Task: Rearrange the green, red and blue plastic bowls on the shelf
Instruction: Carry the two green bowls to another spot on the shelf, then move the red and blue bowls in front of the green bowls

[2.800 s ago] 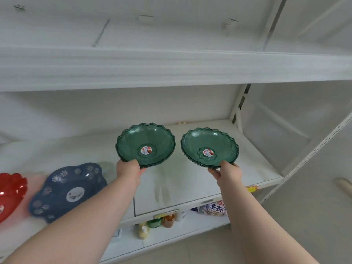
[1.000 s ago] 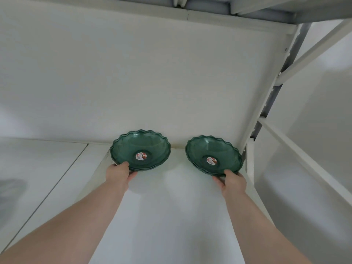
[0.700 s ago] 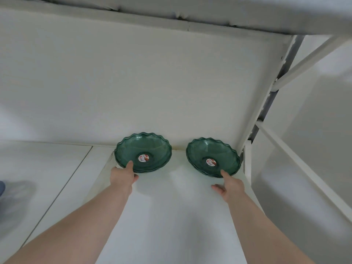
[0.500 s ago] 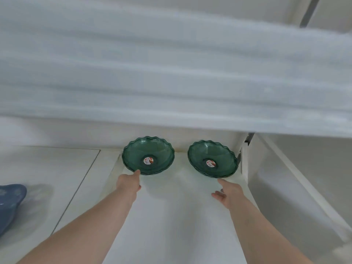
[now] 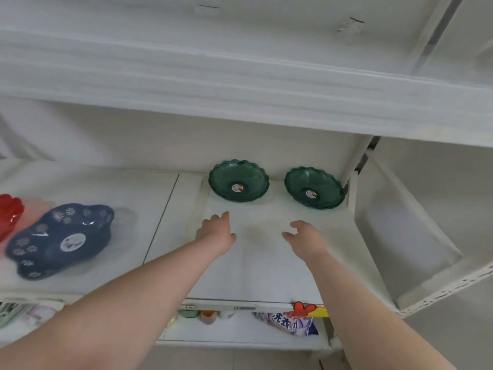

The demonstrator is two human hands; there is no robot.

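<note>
Two green scalloped bowls stand side by side at the back right of the white shelf [image 5: 266, 263]: the left green bowl [image 5: 238, 180] and the right green bowl [image 5: 314, 187], each with a small sticker inside. My left hand [image 5: 216, 233] and my right hand [image 5: 305, 237] hover over the shelf a short way in front of them, fingers apart, holding nothing. A blue flower-patterned bowl [image 5: 60, 240] sits at the left. A red bowl [image 5: 9, 213] is partly cut off by the left edge.
An upper shelf board [image 5: 240, 84] overhangs the bowls. A white upright post [image 5: 353, 161] and side rail bound the shelf on the right. Below the shelf's front edge are small bottles [image 5: 208, 316] and a blue-and-white bag [image 5: 289, 323].
Both hands let go of the green bowls, which now rest at the back of the shelf, and drew back toward me. The camera pulled back, bringing the blue and red bowls into view.
</note>
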